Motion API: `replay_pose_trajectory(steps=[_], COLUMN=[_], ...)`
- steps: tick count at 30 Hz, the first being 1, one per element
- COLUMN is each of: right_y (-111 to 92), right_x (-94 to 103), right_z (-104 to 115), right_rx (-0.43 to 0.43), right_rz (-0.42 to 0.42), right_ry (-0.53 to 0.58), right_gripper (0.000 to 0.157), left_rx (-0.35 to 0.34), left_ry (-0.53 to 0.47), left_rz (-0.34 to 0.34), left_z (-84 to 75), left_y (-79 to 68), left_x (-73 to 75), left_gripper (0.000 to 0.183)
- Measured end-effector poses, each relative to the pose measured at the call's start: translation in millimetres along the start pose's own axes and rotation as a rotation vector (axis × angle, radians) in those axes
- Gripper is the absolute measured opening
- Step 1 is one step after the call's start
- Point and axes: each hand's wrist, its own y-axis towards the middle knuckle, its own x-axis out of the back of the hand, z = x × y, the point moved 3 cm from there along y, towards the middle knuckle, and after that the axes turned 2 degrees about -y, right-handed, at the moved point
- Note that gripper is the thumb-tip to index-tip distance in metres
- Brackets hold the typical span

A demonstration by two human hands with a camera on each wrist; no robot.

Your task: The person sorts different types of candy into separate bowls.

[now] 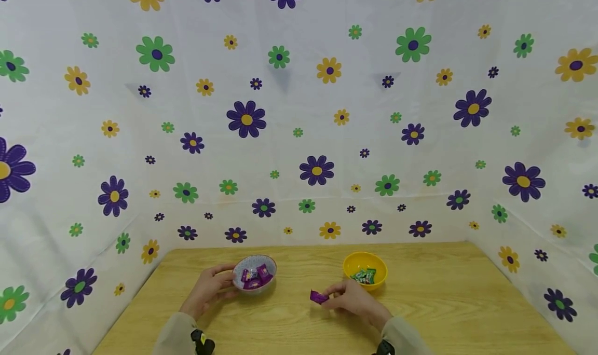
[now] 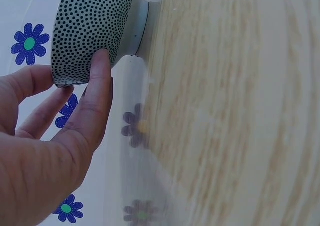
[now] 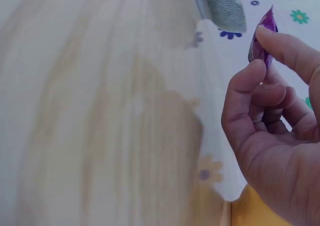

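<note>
At the left, my left hand (image 1: 211, 288) grips the near-left side of a small patterned bowl (image 1: 236, 275). In the left wrist view, one finger of the left hand (image 2: 60, 136) lies against the dotted outer wall of the bowl (image 2: 90, 31) and another meets its rim. Inside it lie several purple-wrapped candies (image 1: 254, 283). My right hand (image 1: 352, 299) pinches one purple-wrapped candy (image 1: 318, 297) between thumb and forefinger above the table, between the two bowls. The right wrist view shows that candy (image 3: 267, 26) at the tips of the right hand (image 3: 275, 116), other fingers curled.
A yellow bowl (image 1: 382, 278) with several green-wrapped candies (image 1: 364, 276) stands behind the right hand. The wood-grain table (image 1: 467, 303) reaches back to a white flowered cloth (image 1: 299, 152) that hangs behind and along both sides.
</note>
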Motion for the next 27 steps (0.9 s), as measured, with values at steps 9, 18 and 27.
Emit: replay_pose_trajectory(steps=[9, 18, 27], right_y=[8.9, 16.2, 20.6], right_x=[-3.7, -17.1, -25.1], right_z=[4.3, 23.4, 32.1], right_rx=[-0.009, 0.008, 0.006], right_rz=[-0.068, -0.162, -0.178], right_ry=[0.103, 0.159, 0.189], right_gripper=[0.031, 0.031, 0.028], left_rx=[-0.004, -0.025, -0.032], left_ry=[-0.002, -0.012, -0.005], left_rz=[-0.014, -0.023, -0.028], left_z=[0.2, -0.4, 1.5], left_y=[-1.1, -1.9, -3.3], left_x=[0.3, 0.6, 1.2], left_gripper=[0.042, 0.041, 0.041])
